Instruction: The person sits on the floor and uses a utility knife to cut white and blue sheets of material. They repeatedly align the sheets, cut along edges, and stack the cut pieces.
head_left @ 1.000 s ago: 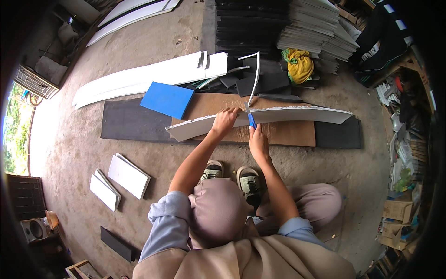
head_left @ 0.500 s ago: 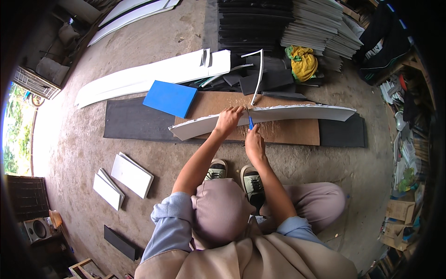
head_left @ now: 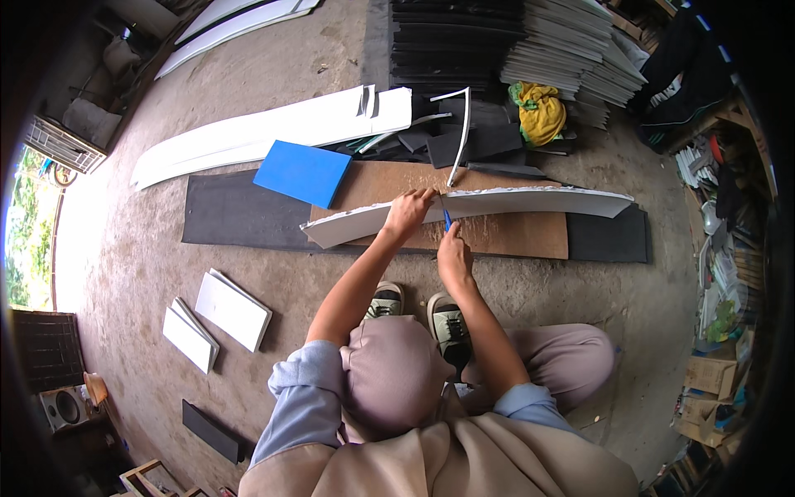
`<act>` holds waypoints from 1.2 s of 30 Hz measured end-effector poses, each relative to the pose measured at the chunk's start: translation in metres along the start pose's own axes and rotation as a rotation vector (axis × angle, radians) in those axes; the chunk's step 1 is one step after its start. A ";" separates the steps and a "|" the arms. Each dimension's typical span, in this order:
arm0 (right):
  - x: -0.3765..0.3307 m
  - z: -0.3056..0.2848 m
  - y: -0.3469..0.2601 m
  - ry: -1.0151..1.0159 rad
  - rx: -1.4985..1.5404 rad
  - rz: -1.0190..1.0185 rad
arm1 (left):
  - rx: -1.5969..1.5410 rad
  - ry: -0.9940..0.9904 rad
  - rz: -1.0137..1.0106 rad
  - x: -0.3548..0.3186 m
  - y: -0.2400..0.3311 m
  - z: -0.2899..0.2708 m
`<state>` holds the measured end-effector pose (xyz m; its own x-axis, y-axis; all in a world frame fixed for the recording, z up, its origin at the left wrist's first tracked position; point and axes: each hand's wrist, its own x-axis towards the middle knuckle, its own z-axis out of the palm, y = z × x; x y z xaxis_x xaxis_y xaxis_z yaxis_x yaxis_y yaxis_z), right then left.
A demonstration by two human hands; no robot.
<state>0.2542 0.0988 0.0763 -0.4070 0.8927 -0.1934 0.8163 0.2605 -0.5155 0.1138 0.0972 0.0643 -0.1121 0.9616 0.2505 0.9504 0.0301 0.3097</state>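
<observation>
We see our left hand [head_left: 407,213] pressing flat, fingers spread, on a long white foam strip [head_left: 530,201] that lies across a brown flat board [head_left: 513,236]. The board rests on a long dark grey mat [head_left: 240,217] on the concrete floor [head_left: 149,273]. Our right hand [head_left: 453,258] is closed around a small knife with a blue handle [head_left: 446,219], and its tip touches the near edge of the strip, just beside the left hand. A thin white offcut [head_left: 460,137] curves up from the strip. A blue rectangular foam sheet [head_left: 302,173] lies at the left end of the board. Behind it lies a long white panel [head_left: 273,132], and stacks of grey sheets [head_left: 571,62] stand further back. We cannot make out any container near the hands. Two white flat blocks [head_left: 215,319] lie on the floor at our left.
</observation>
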 end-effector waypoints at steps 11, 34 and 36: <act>0.007 -0.006 -0.010 -0.050 -0.046 -0.071 | 0.026 0.048 0.039 -0.008 -0.003 0.005; 0.009 -0.006 -0.003 -0.100 -0.086 -0.048 | -0.037 0.030 0.010 -0.013 0.006 0.006; 0.006 -0.013 -0.005 -0.115 -0.079 -0.062 | -0.024 0.019 0.011 -0.013 0.007 0.003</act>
<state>0.2531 0.1074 0.0890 -0.4985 0.8270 -0.2598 0.8159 0.3465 -0.4628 0.1224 0.0855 0.0607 -0.1075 0.9564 0.2714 0.9445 0.0130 0.3282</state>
